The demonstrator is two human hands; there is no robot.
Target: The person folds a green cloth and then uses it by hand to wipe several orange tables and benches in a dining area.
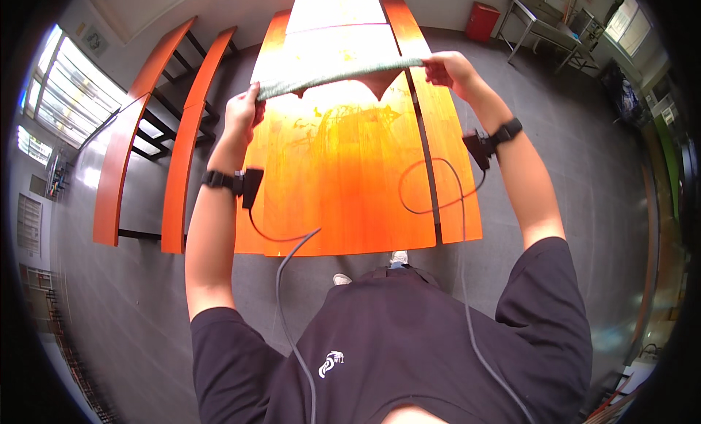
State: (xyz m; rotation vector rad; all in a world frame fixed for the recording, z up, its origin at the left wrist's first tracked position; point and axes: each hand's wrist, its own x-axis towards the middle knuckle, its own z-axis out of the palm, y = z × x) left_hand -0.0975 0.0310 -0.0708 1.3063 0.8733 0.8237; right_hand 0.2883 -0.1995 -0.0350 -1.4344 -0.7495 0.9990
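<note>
A pale green cloth (339, 74) is stretched in a long, narrow band between my hands, its right end a little higher in the picture. My left hand (243, 116) is closed on the left end, thumb on top. At the other end, my right hand (451, 71) grips the cloth between thumb and fingers. Both arms reach forward over the orange wooden table (336, 198). Dark, wet-looking smears mark the tabletop just below the cloth, and bright glare washes out its far part.
A bench (454, 168) runs along the table's right side. Another orange table (120, 161) and a bench (179, 168) stand at left. Cables (283, 278) hang from black wrist-strapped devices. At the back right are a red bin (482, 21) and a metal sink stand (544, 19).
</note>
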